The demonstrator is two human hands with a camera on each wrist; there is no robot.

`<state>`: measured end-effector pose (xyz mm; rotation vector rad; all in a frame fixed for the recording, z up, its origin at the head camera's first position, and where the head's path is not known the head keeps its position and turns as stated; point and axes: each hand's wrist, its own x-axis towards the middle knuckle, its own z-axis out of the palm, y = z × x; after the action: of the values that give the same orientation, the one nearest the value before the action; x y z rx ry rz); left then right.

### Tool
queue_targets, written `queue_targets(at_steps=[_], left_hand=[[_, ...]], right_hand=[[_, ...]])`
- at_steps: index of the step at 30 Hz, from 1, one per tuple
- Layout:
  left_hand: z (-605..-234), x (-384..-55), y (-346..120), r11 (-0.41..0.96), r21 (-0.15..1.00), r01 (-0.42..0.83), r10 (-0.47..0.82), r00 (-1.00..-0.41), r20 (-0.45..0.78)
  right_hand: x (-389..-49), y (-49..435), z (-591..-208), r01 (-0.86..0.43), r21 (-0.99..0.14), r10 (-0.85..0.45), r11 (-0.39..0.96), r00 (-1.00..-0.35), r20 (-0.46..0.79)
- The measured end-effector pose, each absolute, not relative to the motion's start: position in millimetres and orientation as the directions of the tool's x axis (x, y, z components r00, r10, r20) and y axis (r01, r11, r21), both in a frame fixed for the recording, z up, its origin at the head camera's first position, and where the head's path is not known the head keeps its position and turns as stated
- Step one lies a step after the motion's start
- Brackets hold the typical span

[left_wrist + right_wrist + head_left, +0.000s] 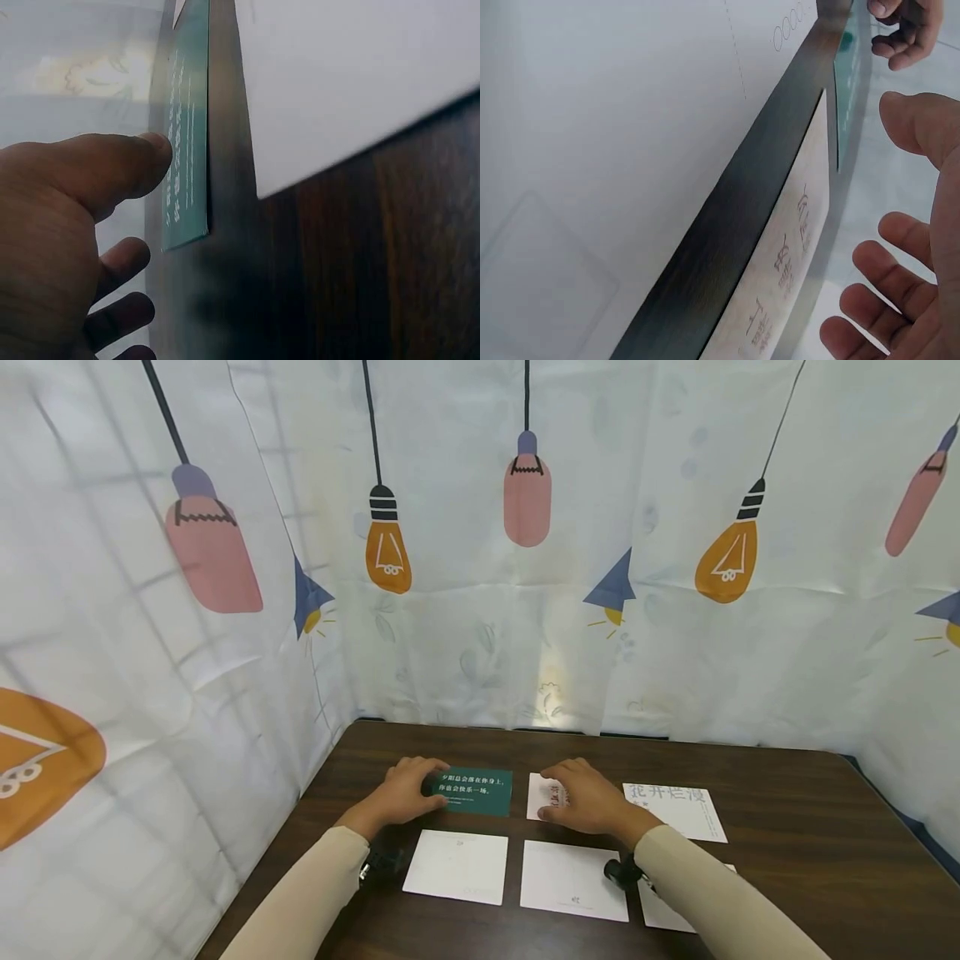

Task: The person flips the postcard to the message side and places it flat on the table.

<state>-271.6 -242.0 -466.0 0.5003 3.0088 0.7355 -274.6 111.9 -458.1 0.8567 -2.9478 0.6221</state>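
Observation:
My left hand (403, 790) is at the left end of a green postcard (480, 793) printed with white characters. In the left wrist view the thumb overlaps the postcard (191, 150), while the other fingers are loosely bent with nothing between them. Over a pale card (536, 793) with dark red writing hovers my right hand (588, 797); it covers much of that card in the head view. The right wrist view shows its thumb and fingers spread apart and holding nothing, beside the pale card (780, 262).
To the right lies a white card (678, 814) with grey characters. Nearer me are a blank-looking white card (456, 868), another white card (562, 881) and a third card (660, 910) partly under my right sleeve. A printed white curtain (465, 635) hangs behind the dark wooden table (810, 860).

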Motion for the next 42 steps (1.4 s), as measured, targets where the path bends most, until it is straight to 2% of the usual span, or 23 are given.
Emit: queue_targets(at_steps=[12, 28, 42], left_hand=[[-469, -285, -257, 0.846, 0.455, 0.277, 0.304, -0.953, 0.015], [-462, -292, -263, 0.868, 0.423, 0.258, 0.313, -0.947, -0.065], [-457, -295, -260, 0.893, 0.373, 0.251, 0.313, -0.943, -0.115]], right_hand=[[-281, 99, -461, -0.565, -0.37, -0.558, 0.737, -0.818, 0.138], [-290, 76, -465, -0.539, -0.376, -0.549, 0.754, -0.831, 0.089], [-300, 60, -466, -0.519, -0.332, -0.546, 0.788, -0.838, 0.013]])
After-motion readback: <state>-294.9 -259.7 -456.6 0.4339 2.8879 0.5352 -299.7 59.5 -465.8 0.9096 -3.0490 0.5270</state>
